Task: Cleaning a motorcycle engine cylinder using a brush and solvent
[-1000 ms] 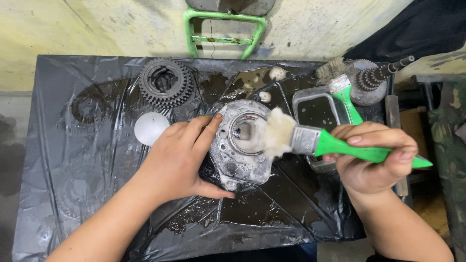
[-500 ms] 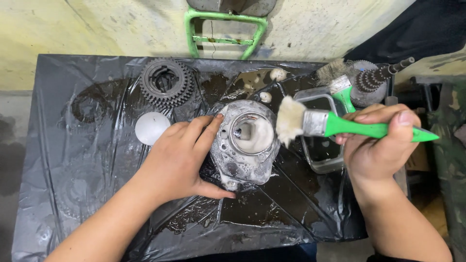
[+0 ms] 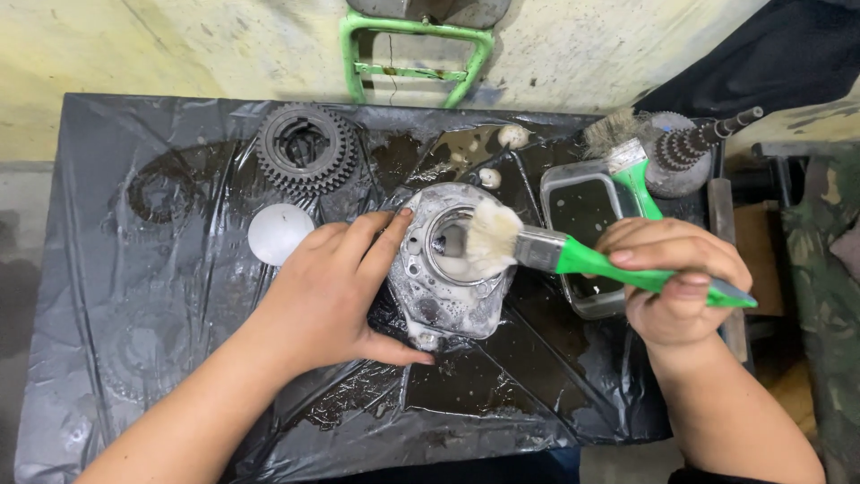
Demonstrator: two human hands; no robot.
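Both hands work mid-sheet: left hand steadies the metal housing, right hand clamped on the green brush.

A metal housing lies at the middle of the surface. The left hand rests on its left side; the right hand, to its right, holds a brush with bristles on the housing's ring. A gear sits toward the far edge, a round cap before it. A tray lies right of the housing, a second brush across it, a shaft at the far right corner.
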